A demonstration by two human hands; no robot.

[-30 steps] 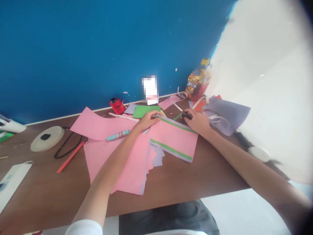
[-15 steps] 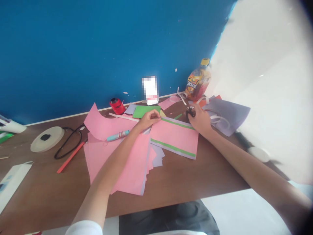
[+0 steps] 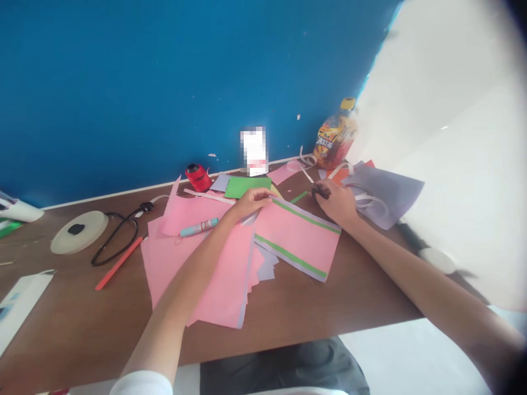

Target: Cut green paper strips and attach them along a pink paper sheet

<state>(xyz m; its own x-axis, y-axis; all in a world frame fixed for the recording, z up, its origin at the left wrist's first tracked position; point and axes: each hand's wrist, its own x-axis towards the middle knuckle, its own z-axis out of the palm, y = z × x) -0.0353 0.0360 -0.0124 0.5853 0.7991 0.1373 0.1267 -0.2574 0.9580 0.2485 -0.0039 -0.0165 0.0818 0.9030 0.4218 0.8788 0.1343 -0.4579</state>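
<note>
My left hand (image 3: 250,202) pinches the far left corner of a pink sheet with two green strips (image 3: 297,237) lying on the brown table (image 3: 329,307). My right hand (image 3: 336,202) is closed round the black handles of a pair of scissors (image 3: 317,188), whose blades point away toward the wall, just past the sheet's far right corner. Several plain pink sheets (image 3: 214,269) lie under my left forearm. A blue-capped glue stick (image 3: 199,226) rests on them left of my left hand.
A drink bottle (image 3: 336,137) stands at the wall by lilac paper (image 3: 385,192). A green sheet (image 3: 246,185), red tape dispenser (image 3: 197,176), black cable (image 3: 117,237), white disc (image 3: 79,232) and orange pencil (image 3: 118,263) lie to the left. The near table edge runs below my arms.
The striped sheet has swung a little toward me and to the right. My right hand with the scissors shifted slightly toward the wall. The big pink sheet at left has curled up and folded in.
</note>
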